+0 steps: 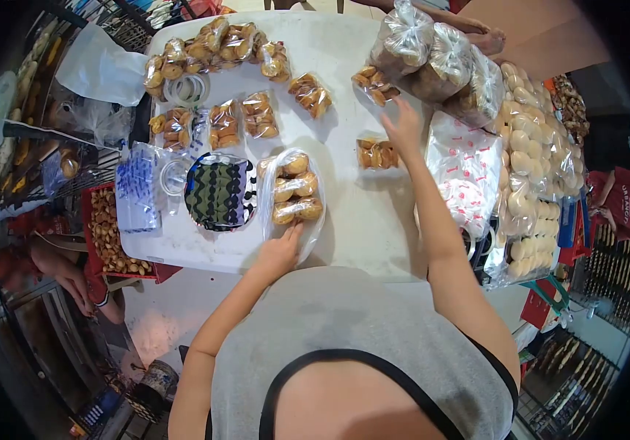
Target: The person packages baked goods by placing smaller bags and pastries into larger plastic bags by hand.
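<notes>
A large clear plastic bag [320, 220] with packed round bread rolls [297, 187] inside lies on the white table in front of me. My left hand [280, 253] is at its near end, fingers against the rolls and the bag's edge gripped. Farther right, my right hand [404, 130] stretches forward, fingers apart and holding nothing. Its fingertips are close to a small pack of brown bread [375, 85]; whether they touch it I cannot tell. Another small bread pack [377, 154] lies just left of that wrist.
Several bread packs [260, 115] line the table's [344, 242] left and far side, near tape rolls [187, 90]. A patterned round cloth item [220, 192] sits left of the bag. Tall filled bags [443, 62] and stacked pale buns [528, 147] stand right. Another person's hand [487, 40] shows at top right.
</notes>
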Motion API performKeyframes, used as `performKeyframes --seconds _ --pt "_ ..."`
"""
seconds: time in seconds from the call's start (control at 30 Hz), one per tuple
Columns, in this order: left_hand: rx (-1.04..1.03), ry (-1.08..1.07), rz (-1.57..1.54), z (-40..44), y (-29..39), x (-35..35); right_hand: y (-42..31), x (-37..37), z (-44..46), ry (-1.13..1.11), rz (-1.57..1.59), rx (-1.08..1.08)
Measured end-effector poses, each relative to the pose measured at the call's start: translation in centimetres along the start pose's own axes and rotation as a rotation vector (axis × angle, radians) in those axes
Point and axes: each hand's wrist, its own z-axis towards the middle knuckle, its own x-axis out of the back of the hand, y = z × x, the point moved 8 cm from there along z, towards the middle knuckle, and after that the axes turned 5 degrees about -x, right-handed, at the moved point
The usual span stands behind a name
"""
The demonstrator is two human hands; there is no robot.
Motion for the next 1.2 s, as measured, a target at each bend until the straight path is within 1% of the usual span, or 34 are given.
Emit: performKeyframes --seconds 0.07,0.1,0.17,0.2,0.27,0.3,0.33,0.4,0.43,0.5,0.53,0.6,0.67,0.7,0.73,0.77,0.8,0.87,0.9,0.93,1.0,1.03,1.07,1.1,1.13,1.2 --pt "0.002 0.028 0.012 0.0 0.3 0.4 -1.2 -2.5 4.2 -0.074 -0.209 -0.119" --pt "0.003 0.06 0.019 0.1 0.5 0.7 -1.1 -3.3 5.1 -0.069 -0.203 -0.109" --pt "0.017 0.061 0.03 0.3 0.6 0.7 -0.8 -5.3 5.9 -0.105 -0.41 -0.096" --pt "0.024 0.05 0.036 0.2 0.5 0.7 -0.2 -5.8 7.0 -0.102 -0.405 -0.097" --pt "0.027 0.036 0.025 0.1 0.4 0.8 4.9 -7.9 7.3 -0.389 0.221 -0.619" --pt "0.027 0.025 0.011 0.2 0.4 0.7 4.2 -6.4 6.1 -0.32 0.772 -0.701" --pt "0.02 0.028 0.007 0.1 0.3 0.6 3.8 -4.4 5.0 -0.315 0.764 -0.701" --pt "0.042 0.012 -0.034 0.1 -0.3 0.2 0.6 -2.1 3.5 -0.402 1.928 -0.74" --pt "0.038 0.014 -0.038 0.0 -0.4 0.1 0.5 -0.7 2.5 -0.4 1.922 -0.74" --pt "0.046 -0.031 -0.019 0.0 -0.7 -0.1 -1.1 1.4 0.5 -0.645 1.868 -0.658" --pt "0.038 -0.033 -0.018 0.0 -0.6 0.2 -1.0 2.1 -0.4 -0.824 1.483 -0.704" --pt "0.003 -0.025 0.006 0.0 -0.1 0.9 -3.1 1.8 -1.5 -1.292 0.763 -0.311" --pt "-0.009 -0.013 0.022 0.1 -0.5 0.6 -4.4 -0.7 -2.5 -1.403 0.453 -0.074" --pt "-0.015 -0.005 0.04 0.1 -0.7 0.4 -4.4 -1.9 -3.2 -1.345 0.063 0.18" --pt "-0.018 -0.007 0.043 0.1 -0.8 0.2 -3.8 -3.2 -3.7 -1.242 -0.321 0.423" --pt "-0.036 -0.004 0.056 0.2 -1.0 0.3 -4.5 -3.4 -3.5 -1.145 -0.042 0.299" --pt "-0.053 -0.002 0.068 0.2 -1.1 0.5 -4.4 -3.9 -3.8 -1.14 -0.038 0.297" --pt "-0.044 -0.015 0.058 0.5 -1.4 0.6 -3.5 -4.6 -6.1 -1.341 -0.461 0.375" --pt "-0.036 -0.029 0.048 0.5 -1.5 0.5 -4.5 -3.3 -7.5 -1.332 -0.457 0.394" --pt "-0.041 -0.028 0.05 0.4 -1.6 0.4 -3.9 -3.1 -9.8 -1.328 -0.459 0.391" --pt "-0.058 0.01 0.025 0.6 -1.7 0.3 -5.5 -0.6 -11.7 -0.712 -0.202 0.629" --pt "-0.058 0.016 0.016 0.7 -1.3 0.4 -7.1 1.6 -12.7 -0.518 -0.135 0.696" --pt "-0.014 0.03 -0.017 0.8 -1.1 0.7 -8.3 2.2 -13.3 -0.526 -0.138 0.698" --pt "0.031 0.041 -0.048 0.8 -0.9 1.0 -8.9 2.5 -13.0 -0.526 -0.221 0.583" --pt "0.032 0.036 -0.053 0.7 -0.3 1.0 -8.8 2.5 -12.8 -0.524 -0.3 0.465" --pt "0.039 0.05 0.057 0.8 0.6 1.1 -8.7 1.5 -12.5 -0.541 -0.36 0.461"
